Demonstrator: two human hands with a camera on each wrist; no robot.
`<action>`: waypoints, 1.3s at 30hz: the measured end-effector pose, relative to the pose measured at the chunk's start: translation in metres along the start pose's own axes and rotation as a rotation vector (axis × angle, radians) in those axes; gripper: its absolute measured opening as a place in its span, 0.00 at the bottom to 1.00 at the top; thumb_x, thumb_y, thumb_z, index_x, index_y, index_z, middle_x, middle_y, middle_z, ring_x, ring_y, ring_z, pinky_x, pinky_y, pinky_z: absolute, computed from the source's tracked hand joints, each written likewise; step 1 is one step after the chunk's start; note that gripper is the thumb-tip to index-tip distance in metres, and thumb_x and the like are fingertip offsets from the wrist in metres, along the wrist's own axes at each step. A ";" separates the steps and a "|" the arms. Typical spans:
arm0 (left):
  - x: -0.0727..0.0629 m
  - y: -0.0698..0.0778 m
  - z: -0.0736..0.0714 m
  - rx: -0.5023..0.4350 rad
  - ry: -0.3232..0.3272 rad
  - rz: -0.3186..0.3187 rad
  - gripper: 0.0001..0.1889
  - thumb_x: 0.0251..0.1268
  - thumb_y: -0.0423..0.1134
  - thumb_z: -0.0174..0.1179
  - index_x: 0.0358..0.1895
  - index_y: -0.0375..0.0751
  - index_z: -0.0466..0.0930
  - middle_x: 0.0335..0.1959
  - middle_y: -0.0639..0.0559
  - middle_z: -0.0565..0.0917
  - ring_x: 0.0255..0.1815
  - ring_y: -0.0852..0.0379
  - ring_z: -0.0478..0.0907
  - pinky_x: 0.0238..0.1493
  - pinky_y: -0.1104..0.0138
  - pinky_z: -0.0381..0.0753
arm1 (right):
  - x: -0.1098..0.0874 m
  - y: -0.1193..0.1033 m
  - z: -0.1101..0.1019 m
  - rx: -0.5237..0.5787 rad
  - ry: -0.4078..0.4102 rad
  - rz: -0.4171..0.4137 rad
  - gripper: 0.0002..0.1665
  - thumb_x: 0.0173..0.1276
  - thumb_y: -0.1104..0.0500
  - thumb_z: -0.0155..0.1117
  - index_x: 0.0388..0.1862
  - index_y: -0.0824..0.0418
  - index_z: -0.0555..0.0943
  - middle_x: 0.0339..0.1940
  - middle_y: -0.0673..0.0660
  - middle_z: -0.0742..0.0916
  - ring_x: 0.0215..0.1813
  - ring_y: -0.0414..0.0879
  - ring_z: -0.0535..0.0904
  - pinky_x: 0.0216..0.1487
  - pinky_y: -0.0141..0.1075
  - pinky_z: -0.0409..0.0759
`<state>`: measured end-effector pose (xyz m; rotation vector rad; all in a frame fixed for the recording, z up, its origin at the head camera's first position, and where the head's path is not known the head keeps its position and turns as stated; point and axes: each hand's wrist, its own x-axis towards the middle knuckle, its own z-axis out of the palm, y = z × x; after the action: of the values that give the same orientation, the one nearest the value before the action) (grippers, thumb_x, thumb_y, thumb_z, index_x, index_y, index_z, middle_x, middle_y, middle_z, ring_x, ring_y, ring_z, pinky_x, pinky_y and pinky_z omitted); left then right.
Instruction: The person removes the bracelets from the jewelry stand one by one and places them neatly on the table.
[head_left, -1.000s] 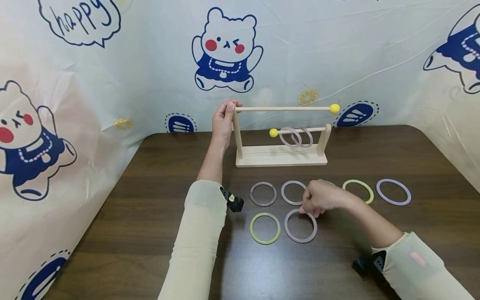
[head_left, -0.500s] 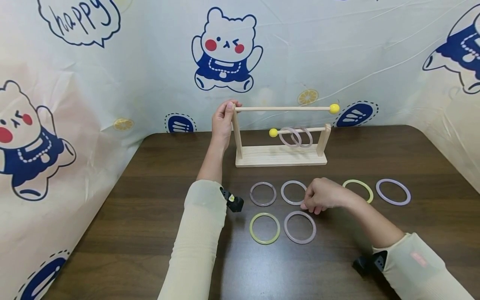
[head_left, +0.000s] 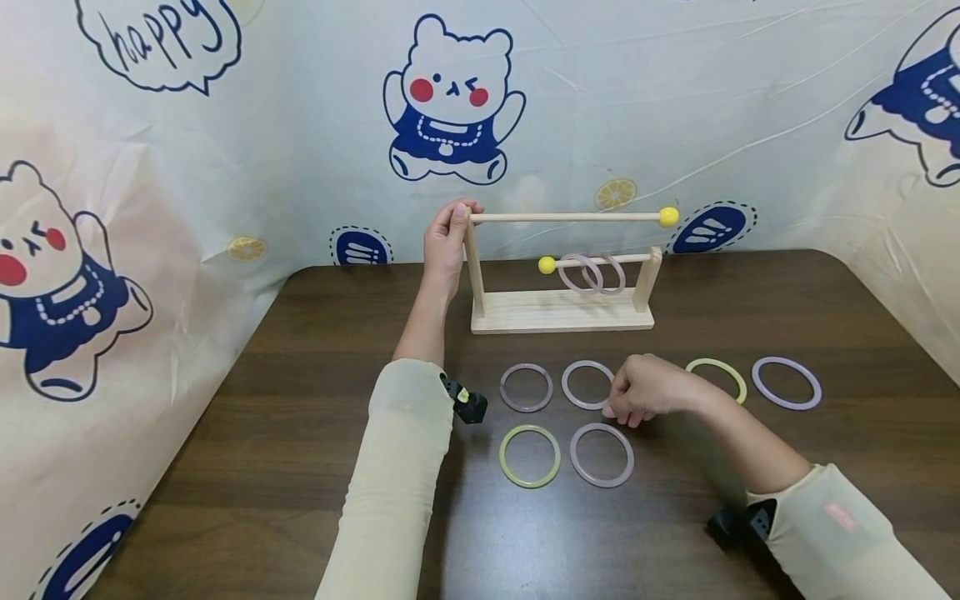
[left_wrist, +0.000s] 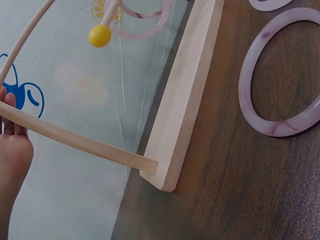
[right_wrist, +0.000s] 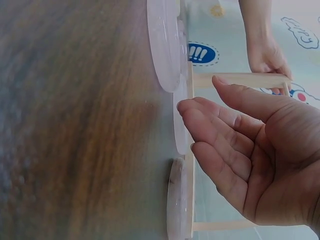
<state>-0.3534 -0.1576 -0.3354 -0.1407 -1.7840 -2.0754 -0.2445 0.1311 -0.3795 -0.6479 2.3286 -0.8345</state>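
Observation:
My left hand (head_left: 447, 246) grips the top of the tall left post of a wooden two-armed rack (head_left: 562, 315); the left wrist view shows the post (left_wrist: 85, 141) with fingers behind it. Two pale purple rings (head_left: 582, 290) hang on the rack's lower rod. My right hand (head_left: 648, 387) hovers low over the table, between a lavender ring (head_left: 566, 385) behind its fingertips and a pinkish-purple ring (head_left: 574, 457) in front. In the right wrist view its fingers (right_wrist: 215, 127) are loosely bent, thumb apart, nothing between them.
A greyish-purple ring (head_left: 504, 388) and a yellow-green ring (head_left: 504, 457) lie on the left of the dark wood table (head_left: 300, 467). Another yellow-green ring (head_left: 712, 362) and a violet ring (head_left: 780, 361) lie right. A printed sheet (head_left: 315, 150) hangs behind.
My right hand has let go of the front pinkish-purple ring and lifted back slightly; that ring now lies flat, slightly nearer me. The left hand has stayed on the post.

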 end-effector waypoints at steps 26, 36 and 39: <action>0.002 -0.003 0.000 0.012 -0.008 0.005 0.21 0.69 0.46 0.49 0.50 0.28 0.75 0.38 0.55 0.83 0.51 0.45 0.73 0.50 0.68 0.69 | 0.006 -0.004 -0.007 -0.091 0.189 -0.098 0.12 0.55 0.62 0.69 0.38 0.66 0.84 0.26 0.50 0.86 0.31 0.39 0.79 0.39 0.38 0.73; 0.002 -0.002 0.000 0.009 -0.005 0.003 0.19 0.69 0.45 0.49 0.49 0.31 0.77 0.38 0.55 0.83 0.48 0.50 0.74 0.50 0.68 0.69 | 0.007 -0.004 -0.007 -0.067 0.301 -0.096 0.14 0.57 0.64 0.68 0.41 0.69 0.82 0.32 0.53 0.87 0.36 0.44 0.82 0.40 0.39 0.76; 0.002 -0.002 0.000 0.011 -0.003 0.002 0.19 0.69 0.46 0.49 0.48 0.33 0.77 0.38 0.55 0.83 0.48 0.50 0.74 0.50 0.68 0.69 | 0.008 -0.005 -0.007 -0.052 0.312 -0.097 0.14 0.57 0.64 0.67 0.42 0.70 0.81 0.32 0.54 0.87 0.37 0.45 0.82 0.40 0.40 0.76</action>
<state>-0.3554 -0.1578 -0.3363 -0.1423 -1.7961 -2.0643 -0.2538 0.1255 -0.3743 -0.6994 2.6224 -0.9814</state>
